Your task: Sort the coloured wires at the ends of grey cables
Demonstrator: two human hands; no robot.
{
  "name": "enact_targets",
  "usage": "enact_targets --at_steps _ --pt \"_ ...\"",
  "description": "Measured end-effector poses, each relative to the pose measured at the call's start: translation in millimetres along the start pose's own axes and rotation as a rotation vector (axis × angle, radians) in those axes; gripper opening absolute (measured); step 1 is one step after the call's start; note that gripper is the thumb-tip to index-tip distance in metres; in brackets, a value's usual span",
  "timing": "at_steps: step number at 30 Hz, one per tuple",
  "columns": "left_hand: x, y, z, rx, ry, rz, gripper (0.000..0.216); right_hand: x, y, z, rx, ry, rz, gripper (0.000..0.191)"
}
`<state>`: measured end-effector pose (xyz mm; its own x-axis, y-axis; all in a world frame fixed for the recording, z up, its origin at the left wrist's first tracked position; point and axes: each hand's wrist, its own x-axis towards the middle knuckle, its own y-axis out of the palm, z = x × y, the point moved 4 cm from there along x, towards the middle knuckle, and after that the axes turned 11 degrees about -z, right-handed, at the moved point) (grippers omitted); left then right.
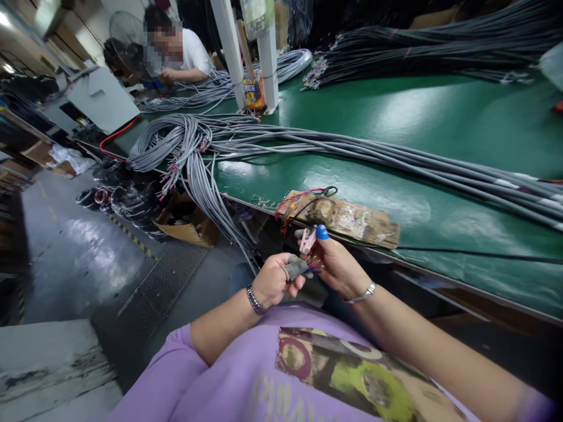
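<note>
My left hand (275,278), a grey cover on its thumb, is closed around a cable end. Thin coloured wires (314,265) fan out from it toward my other hand. My right hand (338,264) has a blue cover on one fingertip and is closed on a small pink clip-like tool (307,241), just above the wires. Both hands are close together in front of my body, by the bench edge. Beyond them lies a worn wooden board (365,225) wrapped in clear tape, with red and black leads (303,199) at its left end.
Grey cables (316,140) stretch along the green bench (396,108), coiled at the left with ends hanging over the edge. Black cable bundles (431,55) lie at the back. A white post (268,70) stands on the bench. A co-worker (189,55) sits at the far left. An open carton (187,225) is on the floor.
</note>
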<state>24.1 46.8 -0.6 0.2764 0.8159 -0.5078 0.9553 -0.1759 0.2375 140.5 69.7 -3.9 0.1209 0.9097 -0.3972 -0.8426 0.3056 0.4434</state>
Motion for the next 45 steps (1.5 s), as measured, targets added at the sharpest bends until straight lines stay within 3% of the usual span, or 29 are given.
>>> enact_targets --at_steps 9,18,32,39,45 --pt "-16.9 -1.3 0.1 -0.031 0.116 -0.062 0.047 -9.5 1.8 0.5 0.124 0.137 0.123 0.045" --pt "-14.1 3.5 -1.7 -0.137 0.141 -0.144 0.043 -11.7 -2.6 0.1 0.147 0.113 0.078 0.034" --pt "-8.4 6.1 0.8 -0.182 0.066 -0.16 0.039 -4.9 -6.7 -7.8 0.205 0.094 0.012 0.035" --pt "-15.9 6.7 1.1 -0.184 0.107 -0.162 0.039 -9.6 -3.1 -3.2 0.218 0.198 0.15 0.043" --pt "-22.6 5.7 1.1 -0.179 0.173 -0.173 0.038 -5.5 -7.6 -2.2 0.145 0.146 0.093 0.026"
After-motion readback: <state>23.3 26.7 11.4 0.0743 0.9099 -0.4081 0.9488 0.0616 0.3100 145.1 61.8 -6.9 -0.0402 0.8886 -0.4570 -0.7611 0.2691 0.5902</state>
